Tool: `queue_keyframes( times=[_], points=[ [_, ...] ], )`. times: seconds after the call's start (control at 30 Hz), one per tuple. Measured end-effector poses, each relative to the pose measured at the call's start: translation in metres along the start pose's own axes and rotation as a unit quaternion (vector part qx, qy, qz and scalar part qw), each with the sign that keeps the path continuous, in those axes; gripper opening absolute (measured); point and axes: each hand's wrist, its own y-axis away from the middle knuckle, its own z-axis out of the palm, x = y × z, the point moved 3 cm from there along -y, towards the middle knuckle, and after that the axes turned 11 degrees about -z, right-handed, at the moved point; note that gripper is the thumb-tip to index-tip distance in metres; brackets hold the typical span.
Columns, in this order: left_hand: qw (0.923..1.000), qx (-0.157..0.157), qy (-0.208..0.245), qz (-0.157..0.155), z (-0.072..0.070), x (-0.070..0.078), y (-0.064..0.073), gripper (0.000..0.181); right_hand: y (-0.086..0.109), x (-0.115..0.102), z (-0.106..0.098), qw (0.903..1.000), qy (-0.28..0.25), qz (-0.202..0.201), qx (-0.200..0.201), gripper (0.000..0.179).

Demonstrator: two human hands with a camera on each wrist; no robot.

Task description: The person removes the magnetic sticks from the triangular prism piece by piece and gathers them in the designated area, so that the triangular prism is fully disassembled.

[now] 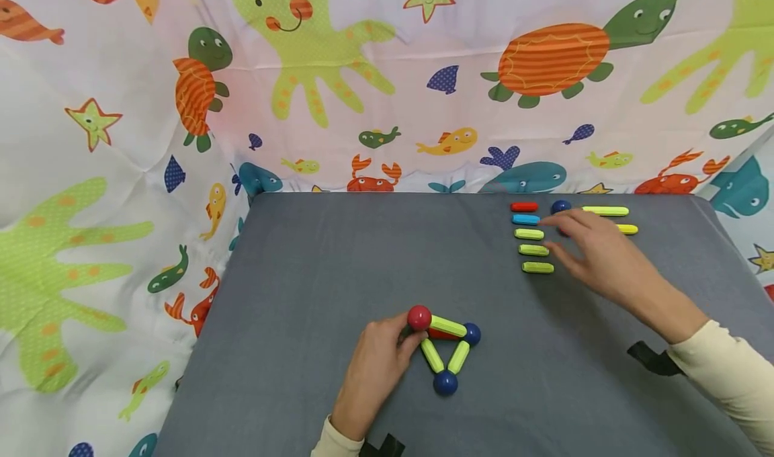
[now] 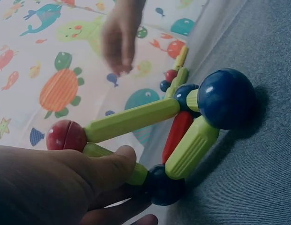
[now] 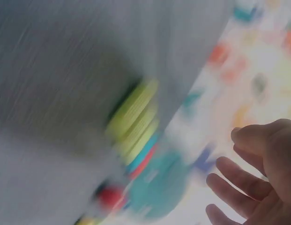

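Note:
My left hand grips a small frame of sticks and balls. At its top is a red ball. Green sticks run from it to blue balls, and a red stick forms part of the base. The left wrist view shows the thumb across one green stick. My right hand, fingers apart and holding nothing, hovers beside a row of short sticks: a red stick, a blue stick and several yellow-green sticks.
Behind the right hand lie a blue ball, a mostly hidden red ball, a long yellow-green stick and a yellow stick. A grey cloth covers the table. A curtain printed with sea animals hangs at its back and left.

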Motion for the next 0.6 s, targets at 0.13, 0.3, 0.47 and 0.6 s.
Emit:
queue_keyframes(
  times=[0.13, 0.3, 0.47, 0.6],
  points=[
    [1.0000, -0.002, -0.006, -0.003, 0.000, -0.001, 0.001, 0.009, -0.013, -0.056, 0.007, 0.9981, -0.032, -0.053, -0.004, 0.047],
    [0.9998, 0.007, -0.016, 0.008, 0.000, -0.002, 0.001, 0.008, -0.023, -0.106, 0.020, 0.9912, -0.076, -0.108, 0.003, 0.042],
    [0.9997, 0.009, -0.017, 0.017, 0.001, -0.002, 0.001, 0.007, -0.027, -0.140, 0.034, 0.9826, -0.117, -0.144, -0.006, 0.043],
    [0.9997, 0.009, -0.015, 0.019, 0.001, -0.002, 0.003, 0.009, -0.027, -0.158, 0.046, 0.9756, -0.138, -0.170, -0.011, 0.049]
  ],
)
